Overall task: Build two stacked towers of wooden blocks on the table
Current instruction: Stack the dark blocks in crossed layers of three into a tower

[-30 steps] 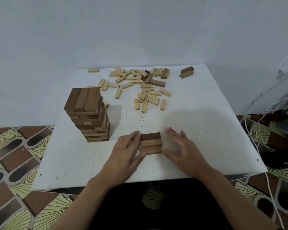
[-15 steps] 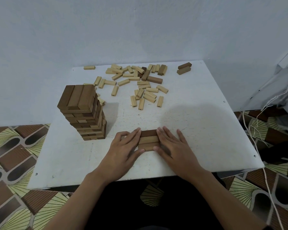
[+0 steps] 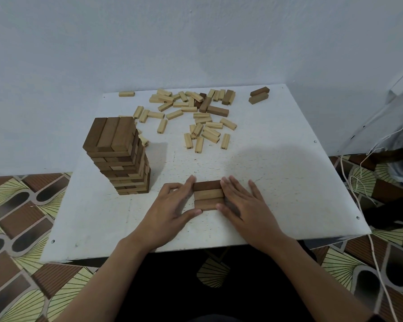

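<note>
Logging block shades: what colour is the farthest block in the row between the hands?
Dark reddish brown; the farthest block shows best in the head view.

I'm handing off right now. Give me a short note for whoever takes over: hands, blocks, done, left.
Left hand and right hand: open, flat, pressing the two ends of a three-block row near the front of the table.
Done: tall tower stands at the left.
Left: second tower has only this base layer. Loose blocks lie at the back, two dark ones far right.

Matt wooden blocks (image 3: 208, 196), speckled white table (image 3: 277, 182)
</note>
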The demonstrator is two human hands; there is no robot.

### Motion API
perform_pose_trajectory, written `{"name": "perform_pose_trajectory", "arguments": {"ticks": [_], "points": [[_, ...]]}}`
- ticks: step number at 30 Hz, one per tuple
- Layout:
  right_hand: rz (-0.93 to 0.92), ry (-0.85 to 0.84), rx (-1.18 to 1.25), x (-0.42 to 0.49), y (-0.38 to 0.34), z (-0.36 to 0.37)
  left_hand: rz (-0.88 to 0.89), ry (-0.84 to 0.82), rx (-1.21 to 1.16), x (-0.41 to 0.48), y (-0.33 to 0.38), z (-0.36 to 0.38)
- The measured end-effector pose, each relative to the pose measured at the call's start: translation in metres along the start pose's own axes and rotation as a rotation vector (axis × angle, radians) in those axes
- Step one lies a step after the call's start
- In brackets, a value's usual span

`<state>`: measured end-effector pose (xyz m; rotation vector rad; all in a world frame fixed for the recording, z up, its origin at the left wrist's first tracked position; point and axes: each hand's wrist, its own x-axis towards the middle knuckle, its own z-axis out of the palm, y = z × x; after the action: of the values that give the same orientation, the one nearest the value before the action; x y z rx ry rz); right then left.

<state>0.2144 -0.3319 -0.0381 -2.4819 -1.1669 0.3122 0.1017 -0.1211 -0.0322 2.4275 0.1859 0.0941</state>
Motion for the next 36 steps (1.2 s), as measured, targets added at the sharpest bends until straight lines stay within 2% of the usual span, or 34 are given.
{"name": "perform_pose_trajectory", "arguments": {"ticks": [17,20,24,32,36], "points": [[-0.031,0.041,0.021,0.000,0.004,0.004,-0.004,0.009,0.003,0.002,-0.002,0.002],[-0.013,0.061,0.133,0.001,0.003,0.000,0.003,0.008,0.006,0.002,-0.001,0.001],[0.099,0.110,0.308,0.003,0.002,-0.027,-0.002,0.006,0.004,0.002,0.002,0.000],[-0.031,-0.137,0.055,0.033,0.007,-0.051,0.013,0.015,-0.008,0.001,0.004,0.000],[-0.059,-0.134,0.034,0.039,0.008,-0.049,0.013,0.011,-0.010,0.002,0.003,0.000]]}}
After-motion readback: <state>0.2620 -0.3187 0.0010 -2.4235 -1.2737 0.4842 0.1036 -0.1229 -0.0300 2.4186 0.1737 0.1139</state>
